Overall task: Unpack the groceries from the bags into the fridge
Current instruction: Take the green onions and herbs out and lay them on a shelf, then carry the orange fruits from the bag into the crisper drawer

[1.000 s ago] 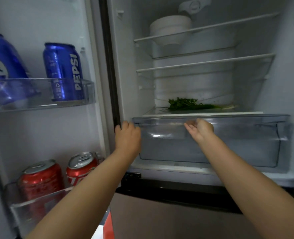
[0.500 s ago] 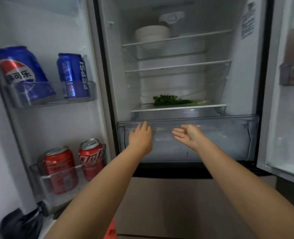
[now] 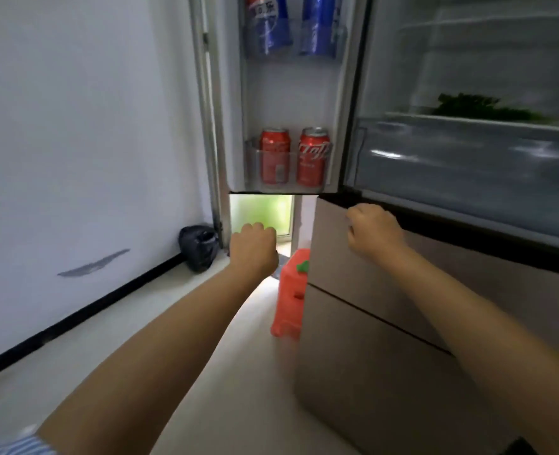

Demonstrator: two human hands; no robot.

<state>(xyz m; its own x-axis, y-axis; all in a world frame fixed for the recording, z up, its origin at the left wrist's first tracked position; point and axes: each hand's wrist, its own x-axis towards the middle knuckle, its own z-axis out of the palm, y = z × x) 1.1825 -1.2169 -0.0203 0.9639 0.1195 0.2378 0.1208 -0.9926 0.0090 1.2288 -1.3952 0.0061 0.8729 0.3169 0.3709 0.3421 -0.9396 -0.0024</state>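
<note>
Clear plastic of the crisper drawer [image 3: 468, 159] is no longer touched: half a second ago both hands were spread flat at its front edge, and now both have been drawn back and lowered. The view has also been swung to the left and down, so that the white wall [image 3: 84, 126] and pale floor [image 3: 206, 356] fill the left half.

The left hand [image 3: 253, 249] is seen below the open fridge door [image 3: 288, 93], its fingers curled into a loose fist with nothing held. The right hand [image 3: 375, 229] is placed at the top edge of the beige lower drawer front [image 3: 370, 323], fingers curled under; whether the edge is gripped cannot be told.

Two blue cans [image 3: 266, 21] are counted in the upper door bin, and two red cans [image 3: 275, 156] in the lower one. One bunch of green herbs [image 3: 475, 106] lies on the glass shelf just above the crisper drawer. One black bag [image 3: 197, 247] sits on the floor against the wall, beside the door's hinge side. One red plastic stool [image 3: 291, 293] stands on the floor, just beside the fridge's lower corner. Two bare forearms are in view.
</note>
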